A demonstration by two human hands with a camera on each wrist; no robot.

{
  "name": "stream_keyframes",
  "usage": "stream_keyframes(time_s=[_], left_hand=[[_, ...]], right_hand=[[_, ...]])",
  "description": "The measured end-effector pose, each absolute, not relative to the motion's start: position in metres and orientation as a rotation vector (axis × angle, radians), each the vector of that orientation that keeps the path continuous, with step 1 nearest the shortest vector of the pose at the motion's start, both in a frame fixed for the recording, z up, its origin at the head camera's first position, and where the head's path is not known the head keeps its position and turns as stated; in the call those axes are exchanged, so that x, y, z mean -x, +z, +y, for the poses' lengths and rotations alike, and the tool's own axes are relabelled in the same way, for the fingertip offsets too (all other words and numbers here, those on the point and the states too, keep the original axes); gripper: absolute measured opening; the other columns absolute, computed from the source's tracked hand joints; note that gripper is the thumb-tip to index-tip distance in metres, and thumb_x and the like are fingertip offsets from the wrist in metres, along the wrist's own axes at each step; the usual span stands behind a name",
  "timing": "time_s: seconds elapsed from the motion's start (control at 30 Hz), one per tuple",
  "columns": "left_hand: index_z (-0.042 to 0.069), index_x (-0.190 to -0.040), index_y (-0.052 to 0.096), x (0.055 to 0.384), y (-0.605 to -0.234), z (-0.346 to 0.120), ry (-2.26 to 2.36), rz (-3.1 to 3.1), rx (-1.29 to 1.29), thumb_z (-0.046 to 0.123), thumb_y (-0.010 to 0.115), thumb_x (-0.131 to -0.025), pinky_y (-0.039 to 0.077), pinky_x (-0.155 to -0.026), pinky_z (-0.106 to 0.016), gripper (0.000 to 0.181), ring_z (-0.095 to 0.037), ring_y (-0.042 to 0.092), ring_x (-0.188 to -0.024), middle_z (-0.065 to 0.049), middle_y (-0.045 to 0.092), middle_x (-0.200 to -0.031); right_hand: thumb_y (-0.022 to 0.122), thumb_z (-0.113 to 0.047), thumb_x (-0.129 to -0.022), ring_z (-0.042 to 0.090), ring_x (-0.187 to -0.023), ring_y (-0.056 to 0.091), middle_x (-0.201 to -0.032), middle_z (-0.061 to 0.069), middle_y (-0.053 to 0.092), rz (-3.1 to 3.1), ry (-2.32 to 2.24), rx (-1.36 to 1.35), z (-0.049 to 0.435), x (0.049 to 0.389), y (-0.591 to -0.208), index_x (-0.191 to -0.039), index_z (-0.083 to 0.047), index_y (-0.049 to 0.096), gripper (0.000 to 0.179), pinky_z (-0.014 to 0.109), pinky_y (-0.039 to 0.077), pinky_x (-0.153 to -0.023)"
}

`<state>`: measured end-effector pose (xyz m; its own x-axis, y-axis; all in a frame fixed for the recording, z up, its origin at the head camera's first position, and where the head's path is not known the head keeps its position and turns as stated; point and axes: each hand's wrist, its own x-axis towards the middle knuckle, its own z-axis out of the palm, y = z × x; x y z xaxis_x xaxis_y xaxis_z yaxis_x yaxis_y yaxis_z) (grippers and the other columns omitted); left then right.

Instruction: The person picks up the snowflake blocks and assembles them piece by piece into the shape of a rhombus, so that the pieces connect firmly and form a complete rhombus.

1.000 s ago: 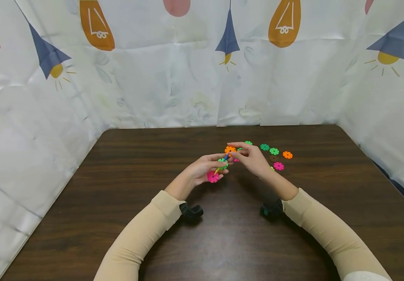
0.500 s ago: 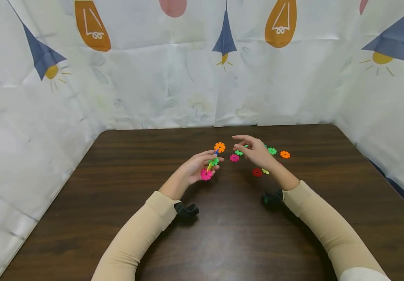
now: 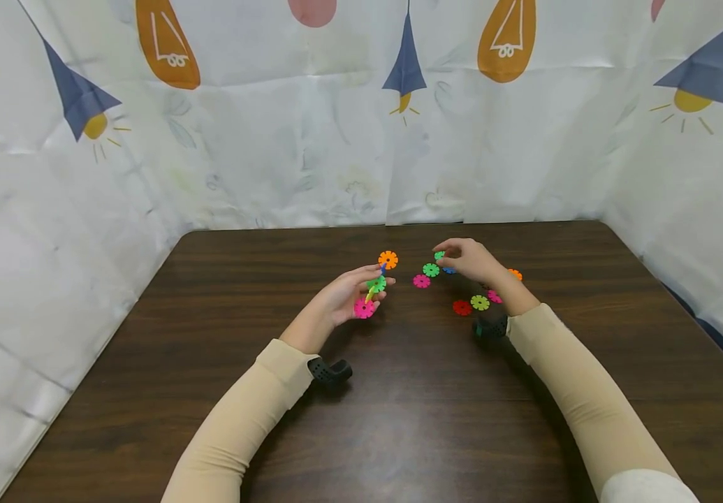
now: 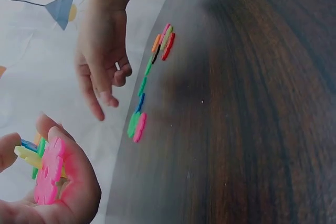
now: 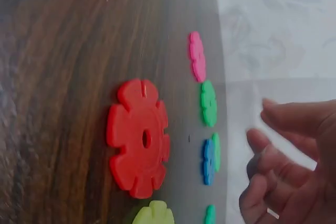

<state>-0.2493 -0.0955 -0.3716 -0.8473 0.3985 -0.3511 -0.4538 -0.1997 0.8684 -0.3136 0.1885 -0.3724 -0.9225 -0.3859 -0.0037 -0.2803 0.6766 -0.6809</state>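
My left hand (image 3: 336, 297) holds a chain of interlocking flower-shaped plastic discs raised over the table. An orange disc (image 3: 388, 260) is at its far end, then a blue one, a green disc (image 3: 376, 283), a yellow one seen edge-on, and a pink disc (image 3: 364, 308) nearest the palm. In the left wrist view that pink disc (image 4: 50, 174) sits against the curled fingers. My right hand (image 3: 471, 260) hovers over the loose discs, thumb and fingers apart with nothing between them. A blue disc (image 5: 209, 162) and green discs (image 5: 209, 103) lie close by its fingertips, partly covered in the head view.
Loose discs lie flat on the dark wooden table (image 3: 399, 419): a pink disc (image 3: 421, 281) to the left, a red disc (image 3: 462, 308) and a yellow-green disc (image 3: 480, 302) nearer, an orange disc (image 3: 515, 274) beyond the right wrist. Patterned white cloth (image 3: 311, 161) hangs behind.
My right hand has let go of the chain's orange end and moved right over the loose discs. The left hand has drawn slightly left and down, still gripping the chain.
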Motion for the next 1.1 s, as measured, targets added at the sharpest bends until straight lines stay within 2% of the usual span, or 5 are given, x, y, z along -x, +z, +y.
stream_keyframes(time_s=[0.3, 0.73, 0.93, 1.1], left_hand=[[0.012, -0.155, 0.034, 0.249, -0.375, -0.095, 2.065, 1.542, 0.081, 0.02, 0.052, -0.108, 0.053, -0.06, -0.02, 0.051, -0.01, 0.061, -0.074, -0.009, 0.061, -0.134], [0.01, -0.152, 0.036, 0.248, -0.376, -0.092, 2.042, 1.549, 0.048, 0.019, 0.051, -0.108, 0.052, -0.06, -0.021, 0.047, -0.011, 0.06, -0.075, -0.009, 0.062, -0.131], [0.01, -0.153, 0.035, 0.248, -0.377, -0.092, 2.027, 1.565, 0.035, 0.019, 0.05, -0.109, 0.052, -0.06, -0.02, 0.047, -0.011, 0.06, -0.075, -0.012, 0.059, -0.137], [0.009, -0.153, 0.036, 0.246, -0.377, -0.091, 2.019, 1.577, 0.014, 0.018, 0.05, -0.108, 0.052, -0.06, -0.02, 0.048, -0.012, 0.06, -0.076, -0.014, 0.058, -0.138]], right_hand=[[0.069, -0.018, -0.099, 0.039, -0.102, 0.057, -0.117, 0.025, 0.06, 2.755, -0.878, 0.419, 0.201, 0.318, -0.378, -0.133, 0.006, 0.06, 0.043, 0.053, 0.048, -0.089], [0.067, -0.021, -0.101, 0.044, -0.116, 0.053, -0.129, 0.03, 0.055, 2.724, -0.867, 0.365, 0.204, 0.326, -0.38, -0.131, 0.008, 0.057, 0.043, 0.057, 0.045, -0.099], [0.067, -0.02, -0.101, 0.04, -0.108, 0.054, -0.124, 0.028, 0.056, 2.731, -0.857, 0.347, 0.203, 0.328, -0.379, -0.127, 0.008, 0.058, 0.04, 0.054, 0.046, -0.095], [0.07, -0.017, -0.099, 0.035, -0.097, 0.051, -0.112, 0.023, 0.056, 2.739, -0.887, 0.335, 0.201, 0.328, -0.379, -0.122, 0.008, 0.058, 0.036, 0.049, 0.046, -0.086]])
